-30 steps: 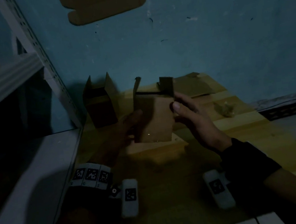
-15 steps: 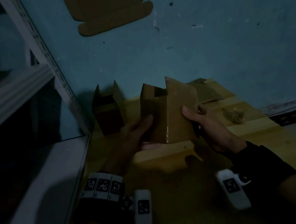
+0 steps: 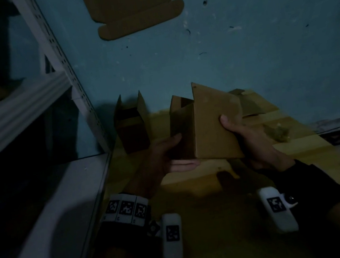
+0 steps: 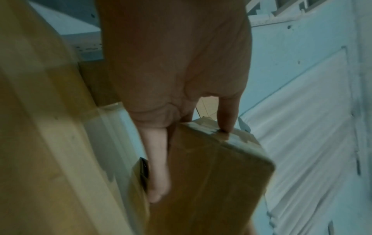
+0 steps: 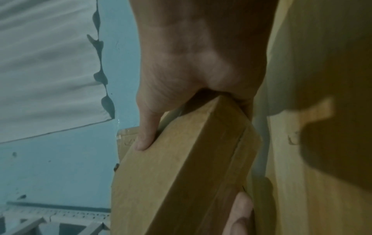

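Both hands were grasping the cardboard box [image 3: 214, 127], which was held upright in the air over the middle of the tabletop [image 3: 298, 155], clear of the wood. The left hand [image 3: 163, 153] had its thumb on the narrow shaded side and its fingers tucked under the bottom edge. The right hand [image 3: 250, 137] had its thumb laid on the broad front face, with its other fingers hidden behind the box. The top flaps stood up and open, and the wrist views showed the bottom flaps folded shut, with what looked like tape across the seam. The step in hand seemed to be squaring the box into shape and checking its closed bottom. To do that well, the grip should probably sit low, near the bottom corners, where the card is stiffest. Pressure is better placed along the folds than on the middle of a panel, which could dent. The left fingers under the base could test whether the seam holds flat. The raised flaps ought to be left free, since bending one inward would spoil the opening. A second open box [image 3: 132, 129] stood at the far left corner of the tabletop, beside the metal rack [image 3: 54, 46], and flat cardboard [image 3: 250, 105] lay along the far edge. A spot just beside that second box looked like the natural place to set this one down, lowered level so all four bottom edges meet the wood together.
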A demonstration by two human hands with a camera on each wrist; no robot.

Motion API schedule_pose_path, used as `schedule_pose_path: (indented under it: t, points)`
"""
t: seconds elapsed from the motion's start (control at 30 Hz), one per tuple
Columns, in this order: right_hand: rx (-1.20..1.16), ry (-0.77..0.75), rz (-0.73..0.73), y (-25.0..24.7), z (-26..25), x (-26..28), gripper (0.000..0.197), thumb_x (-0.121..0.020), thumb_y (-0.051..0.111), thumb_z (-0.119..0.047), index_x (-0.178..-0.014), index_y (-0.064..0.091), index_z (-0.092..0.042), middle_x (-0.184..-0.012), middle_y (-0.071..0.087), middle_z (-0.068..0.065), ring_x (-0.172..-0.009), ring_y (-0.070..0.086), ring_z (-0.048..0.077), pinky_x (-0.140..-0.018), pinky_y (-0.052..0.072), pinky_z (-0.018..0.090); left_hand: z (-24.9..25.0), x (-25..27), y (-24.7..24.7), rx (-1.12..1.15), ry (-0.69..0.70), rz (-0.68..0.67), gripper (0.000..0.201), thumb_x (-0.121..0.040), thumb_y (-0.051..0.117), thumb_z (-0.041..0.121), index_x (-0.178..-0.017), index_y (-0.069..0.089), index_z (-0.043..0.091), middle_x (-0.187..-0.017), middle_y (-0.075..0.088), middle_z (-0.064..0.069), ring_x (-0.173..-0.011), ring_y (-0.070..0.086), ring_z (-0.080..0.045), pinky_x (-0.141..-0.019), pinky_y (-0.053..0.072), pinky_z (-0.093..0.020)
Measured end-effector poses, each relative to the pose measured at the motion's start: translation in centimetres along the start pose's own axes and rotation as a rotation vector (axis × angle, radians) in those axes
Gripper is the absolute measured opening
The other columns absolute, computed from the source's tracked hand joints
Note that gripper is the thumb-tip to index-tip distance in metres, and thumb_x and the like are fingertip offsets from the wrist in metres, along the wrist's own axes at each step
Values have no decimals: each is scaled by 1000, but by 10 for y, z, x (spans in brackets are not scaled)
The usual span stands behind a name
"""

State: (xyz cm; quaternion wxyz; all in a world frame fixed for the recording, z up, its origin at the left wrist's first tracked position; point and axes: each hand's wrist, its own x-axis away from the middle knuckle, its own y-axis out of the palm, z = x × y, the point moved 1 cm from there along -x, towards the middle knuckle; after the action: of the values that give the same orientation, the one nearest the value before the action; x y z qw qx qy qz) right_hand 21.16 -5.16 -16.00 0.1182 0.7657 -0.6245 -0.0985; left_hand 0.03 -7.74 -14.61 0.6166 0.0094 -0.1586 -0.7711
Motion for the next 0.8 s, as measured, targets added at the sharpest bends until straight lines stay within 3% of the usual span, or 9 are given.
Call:
schedule_pose_path:
  t: [0.13, 0.23, 0.33, 0.47, 0.67, 0.8]
  points:
    - [2, -30, 5, 1, -1, 2, 40, -84, 64, -37, -121, 60, -23, -111, 76, -2, -103, 73, 17, -81, 58, 33, -1, -1, -1, 74, -7, 0, 60, -77, 65, 32, -129, 52, 4, -121, 65, -25, -105, 66, -47, -94, 53, -55]
    - [2, -45, 16, 0, 0, 3, 44, -84, 66, -36, -124, 59, -21, -115, 75, 2, -105, 73, 19, -83, 59, 36, -3, -3, -3, 169, 1, -10, 61, -78, 64, 23, -133, 48, 3, -129, 60, -25, -112, 63, -45, -97, 50, -57]
    - [14, -65, 20, 1, 2, 5, 48, -83, 69, -36, -127, 59, -21, -119, 74, 3, -110, 71, 23, -90, 57, 41, -5, -5, -6, 258, -14, -10, 54, -86, 58, 15, -137, 48, 1, -136, 55, -25, -121, 57, -42, -91, 55, -53]
    - [13, -99, 36, 2, 3, 5, 44, -81, 70, -35, -122, 61, -23, -118, 74, 2, -109, 71, 22, -84, 59, 36, -6, -9, -6, 321, -34, 19, 63, -80, 62, 8, -140, 46, -1, -137, 54, -26, -124, 54, -43, -81, 59, -49]
    - [20, -139, 34, 3, 5, 5, 49, -82, 70, -33, -128, 59, -20, -122, 73, 2, -110, 71, 18, -83, 60, 32, -7, -11, -8, 315, -47, -5, 54, -78, 61, 5, -131, 52, -3, -137, 54, -26, -127, 51, -41, -99, 48, -54]
    - [32, -170, 32, 4, 7, 5, 56, -83, 70, -32, -135, 56, -16, -126, 71, 3, -115, 69, 20, -90, 59, 36, -7, -10, -7, 306, -48, -7, 43, -78, 54, 6, -120, 55, 1, -131, 59, -24, -121, 56, -37, -96, 49, -51]
